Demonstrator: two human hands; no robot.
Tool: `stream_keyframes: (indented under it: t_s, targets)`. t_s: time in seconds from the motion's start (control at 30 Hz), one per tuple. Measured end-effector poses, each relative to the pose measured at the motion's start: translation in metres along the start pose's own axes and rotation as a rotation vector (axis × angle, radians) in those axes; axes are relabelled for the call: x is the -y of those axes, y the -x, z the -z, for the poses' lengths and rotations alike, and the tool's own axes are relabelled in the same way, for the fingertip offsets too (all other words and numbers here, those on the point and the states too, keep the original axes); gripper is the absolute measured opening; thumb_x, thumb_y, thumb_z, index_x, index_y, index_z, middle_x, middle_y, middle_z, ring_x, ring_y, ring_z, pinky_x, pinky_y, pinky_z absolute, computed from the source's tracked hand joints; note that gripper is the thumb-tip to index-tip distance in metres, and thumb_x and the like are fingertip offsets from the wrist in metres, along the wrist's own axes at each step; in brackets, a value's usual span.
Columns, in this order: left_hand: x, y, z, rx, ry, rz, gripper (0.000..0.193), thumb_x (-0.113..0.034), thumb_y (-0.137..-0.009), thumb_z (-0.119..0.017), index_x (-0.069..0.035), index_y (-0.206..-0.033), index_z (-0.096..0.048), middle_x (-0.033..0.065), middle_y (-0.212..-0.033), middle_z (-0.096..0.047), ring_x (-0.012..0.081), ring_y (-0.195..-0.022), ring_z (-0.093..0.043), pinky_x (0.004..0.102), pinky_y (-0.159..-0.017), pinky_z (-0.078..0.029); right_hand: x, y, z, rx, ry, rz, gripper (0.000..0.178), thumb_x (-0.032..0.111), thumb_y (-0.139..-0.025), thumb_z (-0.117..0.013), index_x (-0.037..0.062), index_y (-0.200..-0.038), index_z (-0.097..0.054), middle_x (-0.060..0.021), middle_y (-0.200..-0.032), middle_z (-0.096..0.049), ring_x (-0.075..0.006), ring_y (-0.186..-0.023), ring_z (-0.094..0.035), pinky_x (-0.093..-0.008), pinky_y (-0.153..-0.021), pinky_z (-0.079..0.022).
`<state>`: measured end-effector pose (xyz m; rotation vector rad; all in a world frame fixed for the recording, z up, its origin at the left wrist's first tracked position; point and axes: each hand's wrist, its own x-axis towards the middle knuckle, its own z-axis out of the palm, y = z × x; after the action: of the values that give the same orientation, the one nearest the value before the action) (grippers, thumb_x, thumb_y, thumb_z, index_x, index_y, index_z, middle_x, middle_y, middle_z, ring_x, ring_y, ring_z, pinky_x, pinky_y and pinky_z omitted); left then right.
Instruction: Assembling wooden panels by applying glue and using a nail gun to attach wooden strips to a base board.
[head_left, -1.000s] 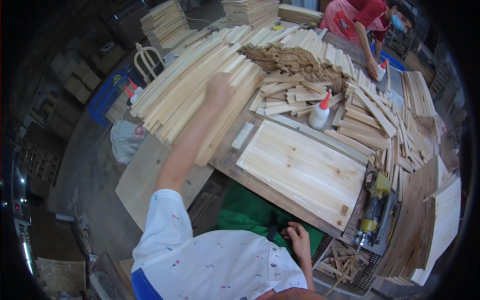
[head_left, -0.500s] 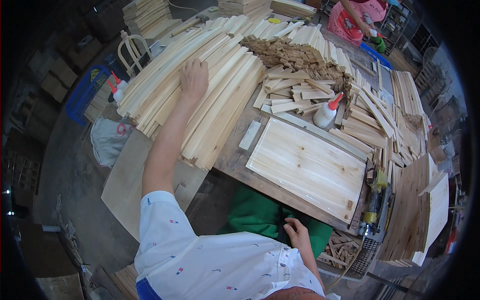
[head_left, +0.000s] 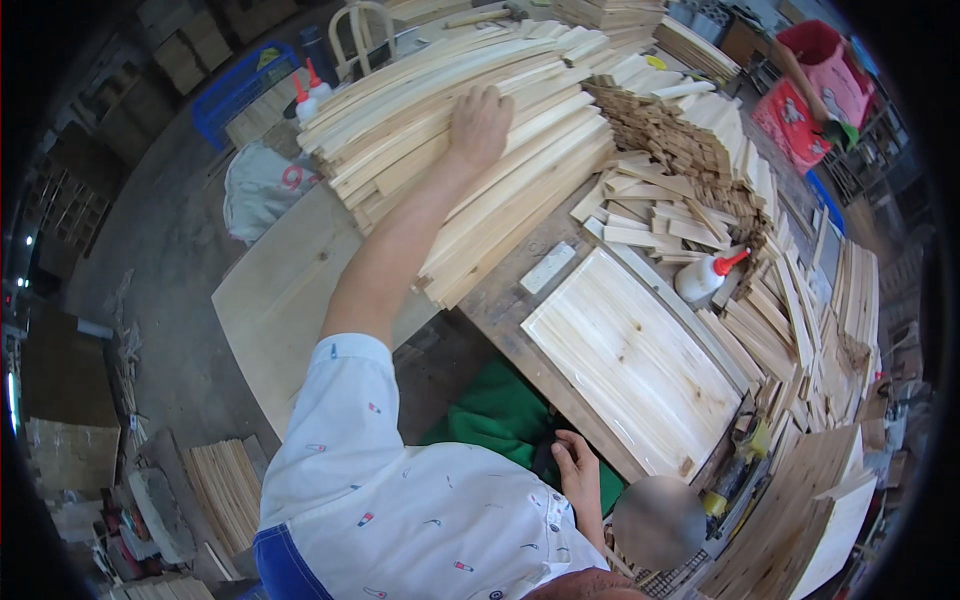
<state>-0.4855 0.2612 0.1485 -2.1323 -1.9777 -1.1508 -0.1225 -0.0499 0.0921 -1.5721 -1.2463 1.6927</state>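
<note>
My left hand (head_left: 482, 128) reaches out over a broad pile of long pale wooden strips (head_left: 540, 165). Its fingers are bent down over a wooden strip (head_left: 425, 160) in the middle of the pile; their tips are partly hidden. My right hand (head_left: 578, 468) rests low by my lap, beside green cloth (head_left: 490, 410). Its fingers are loosely bent and apart, and I see nothing held in them. In front of me a glued-looking wooden panel (head_left: 635, 360) lies on the workbench (head_left: 490, 305), with a glossy line along its near edge.
A white glue bottle with a red nozzle (head_left: 700, 278) stands behind the panel, near loose short wood pieces (head_left: 670, 205). A yellow-and-dark tool (head_left: 735, 470) lies at the right. Stacked boards (head_left: 790, 510) fill the lower right. Another person (head_left: 815, 95) stands at the far right.
The view has turned, so the bench and pile appear shifted right and tilted. My left hand stays on the strips, and my right hand remains by my lap.
</note>
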Motion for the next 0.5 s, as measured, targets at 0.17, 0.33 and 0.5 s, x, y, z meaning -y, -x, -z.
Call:
stream_keyframes:
  t_s: [0.17,0.33,0.5]
  targets:
    - [0.029,-0.045,0.021,-0.160,-0.447,-0.182,0.031,-0.017,-0.075,-0.071,-0.005,-0.102,-0.063,0.0135,-0.107,-0.060,0.0337,-0.103,-0.055,0.0455,-0.089,-0.044,-0.010,0.010,0.032,-0.109,-0.051,-0.025,0.030,0.012,-0.093,-0.059,-0.0060,-0.117,-0.058,-0.0127,-0.093,-0.069,-0.0171,-0.085,-0.066,-0.0279,-0.075,-0.053]
    - [-0.026,-0.063,-0.005,0.078,-0.612,-0.316,0.022,-0.017,-0.077,-0.069,-0.006,-0.095,-0.061,0.0111,-0.099,-0.057,0.0305,-0.100,-0.054,0.0431,-0.086,-0.045,-0.028,0.042,0.013,-0.193,0.071,-0.004,0.028,0.014,-0.091,-0.062,-0.0016,-0.115,-0.061,-0.0132,-0.089,-0.069,-0.0176,-0.081,-0.064,-0.0301,-0.075,-0.051]
    - [-0.083,-0.060,-0.076,0.057,-0.504,-0.509,0.014,-0.013,-0.079,-0.063,-0.006,-0.090,-0.062,0.0117,-0.094,-0.058,0.0301,-0.095,-0.056,0.0429,-0.082,-0.045,-0.044,0.094,0.006,-0.307,0.059,-0.231,0.029,0.016,-0.090,-0.063,-0.0003,-0.114,-0.062,-0.0144,-0.090,-0.068,-0.0199,-0.081,-0.064,-0.0316,-0.077,-0.051]
